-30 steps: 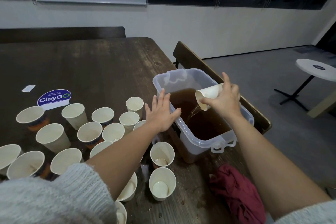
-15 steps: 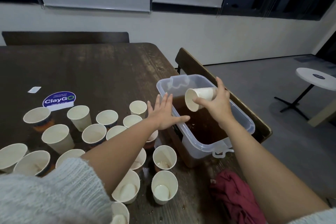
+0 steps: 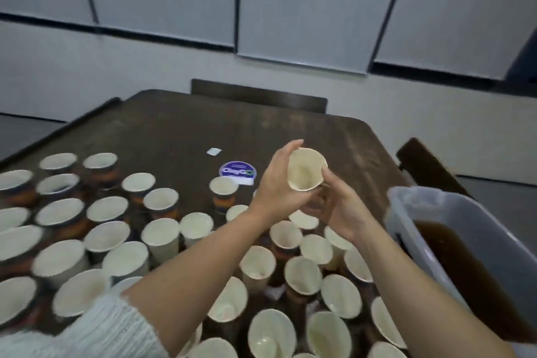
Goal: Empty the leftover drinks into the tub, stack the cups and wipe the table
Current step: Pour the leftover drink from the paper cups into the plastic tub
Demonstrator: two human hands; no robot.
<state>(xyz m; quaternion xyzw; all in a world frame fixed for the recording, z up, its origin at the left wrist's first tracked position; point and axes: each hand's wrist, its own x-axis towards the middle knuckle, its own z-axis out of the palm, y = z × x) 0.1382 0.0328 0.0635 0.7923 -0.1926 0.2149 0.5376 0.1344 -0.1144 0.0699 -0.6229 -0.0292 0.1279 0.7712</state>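
Both hands share the grip on one paper cup [image 3: 307,169], held up above the worktop [image 3: 203,125] with its open mouth tilted toward the camera. The left hand [image 3: 279,180] curls round the cup's left side and base, thumb reaching up past the rim; the right hand [image 3: 337,203] pinches the lower right wall with thumb and fingertips. Half a second ago the right hand alone held this cup over the tub [image 3: 436,212], and the left hand lay flat against the tub's near wall. Now the cup is away from the tub and over the middle of the worktop, and the view has swung left, so far more cups show.

The held cup is thin cream paper with a rolled rim, slightly squeezed out of round, and its inside looks drained. Below and to the left of the grip stands a crowd of like cups [image 3: 162,229], round-mouthed and tapered, several with dark printed bands on their outsides; whether they hold drink is blurred. To the right of the grip the tub is translucent plastic, rectangular with rounded corners, and holds brown liquid [image 3: 465,264]. Just beyond the grip a round blue sticker [image 3: 236,172] lies flat on the worn, dark wooden worktop. A fuzzy white knitted sleeve [image 3: 96,328] covers the left forearm near the camera.
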